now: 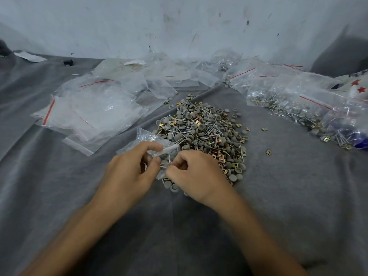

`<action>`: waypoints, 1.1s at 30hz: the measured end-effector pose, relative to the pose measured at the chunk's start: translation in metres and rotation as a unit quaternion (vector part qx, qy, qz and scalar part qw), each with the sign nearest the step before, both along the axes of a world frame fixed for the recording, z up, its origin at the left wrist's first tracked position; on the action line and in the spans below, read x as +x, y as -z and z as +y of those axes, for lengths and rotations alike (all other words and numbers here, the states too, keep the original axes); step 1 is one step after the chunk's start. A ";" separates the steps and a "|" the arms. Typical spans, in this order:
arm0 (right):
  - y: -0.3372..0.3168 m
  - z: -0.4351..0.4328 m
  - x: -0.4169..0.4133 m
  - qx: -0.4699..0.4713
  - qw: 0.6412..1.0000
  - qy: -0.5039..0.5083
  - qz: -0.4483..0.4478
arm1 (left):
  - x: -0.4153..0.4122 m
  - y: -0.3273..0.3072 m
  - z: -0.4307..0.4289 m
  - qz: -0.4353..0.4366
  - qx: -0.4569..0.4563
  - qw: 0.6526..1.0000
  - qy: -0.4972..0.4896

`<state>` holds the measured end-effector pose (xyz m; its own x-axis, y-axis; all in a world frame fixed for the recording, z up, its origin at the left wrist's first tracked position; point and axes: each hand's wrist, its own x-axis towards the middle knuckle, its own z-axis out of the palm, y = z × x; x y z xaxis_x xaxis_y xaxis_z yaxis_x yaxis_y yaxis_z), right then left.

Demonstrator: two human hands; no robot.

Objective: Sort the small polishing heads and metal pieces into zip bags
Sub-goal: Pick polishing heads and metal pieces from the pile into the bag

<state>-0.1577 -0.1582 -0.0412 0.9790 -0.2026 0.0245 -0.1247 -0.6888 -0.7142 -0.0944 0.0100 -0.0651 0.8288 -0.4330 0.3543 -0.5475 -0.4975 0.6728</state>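
A pile of small grey polishing heads, thin metal pins and brass square pieces (207, 134) lies on the grey cloth (278, 186). At its near left edge my left hand (129, 172) pinches a small clear zip bag (147, 142) at its opening. My right hand (195, 174) pinches a few metal pins (169, 163) at the mouth of that bag. Some pins and grey heads show inside the bag.
Empty zip bags with red strips (89, 110) are heaped at the left and back. Filled bags (310, 104) lie at the right. Loose brass pieces (268, 152) are scattered right of the pile. A stained wall (179, 26) stands behind.
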 end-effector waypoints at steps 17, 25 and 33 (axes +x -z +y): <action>0.017 -0.096 0.014 -0.136 0.979 0.131 -0.078 | 0.002 0.002 0.001 -0.002 -0.013 1.000 0.003; 0.019 -0.092 0.015 -0.191 0.972 0.122 -0.056 | 0.002 0.002 0.003 -0.008 -0.007 1.000 0.012; 0.013 -0.090 0.003 -0.190 0.958 0.157 -0.150 | 0.002 0.000 0.001 -0.002 -0.015 1.000 0.004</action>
<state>-0.1544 -0.2485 -0.0547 0.8087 -0.4070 0.4247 -0.1971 -0.8677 -0.4564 -0.0924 0.0110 -0.0655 0.8241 -0.4285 0.3705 -0.5540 -0.4729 0.6852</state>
